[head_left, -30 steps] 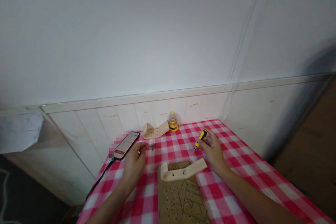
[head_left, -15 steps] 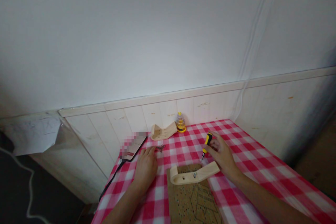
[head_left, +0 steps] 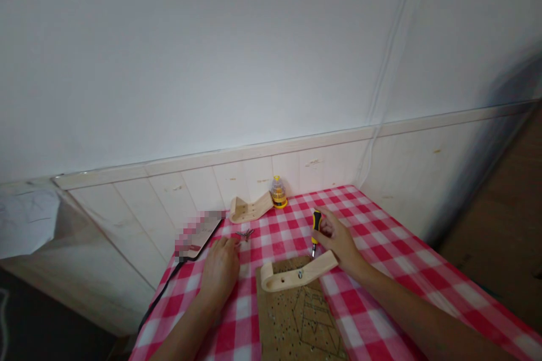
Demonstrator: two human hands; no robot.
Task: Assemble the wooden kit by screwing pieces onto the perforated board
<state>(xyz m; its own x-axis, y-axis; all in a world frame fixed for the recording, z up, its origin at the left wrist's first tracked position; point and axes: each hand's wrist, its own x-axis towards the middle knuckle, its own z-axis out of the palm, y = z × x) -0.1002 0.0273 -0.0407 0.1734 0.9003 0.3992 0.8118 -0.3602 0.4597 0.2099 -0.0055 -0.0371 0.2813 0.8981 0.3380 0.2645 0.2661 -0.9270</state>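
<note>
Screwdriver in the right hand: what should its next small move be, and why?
Probably a short shift of the screwdriver toward the shiny metal bit in the curved wooden piece. The right hand holds the tool tip-down just beyond that piece, which lies on the brown board, with the metal bit near the tip. Its exact shape is too small to tell.

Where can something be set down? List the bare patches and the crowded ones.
Bare checked cloth shows between the bit case and the screwdriver in the right hand, and right of the right forearm. Crowded: the left side, where phone, left hand, small metal pieces and far wooden piece sit close.
</note>
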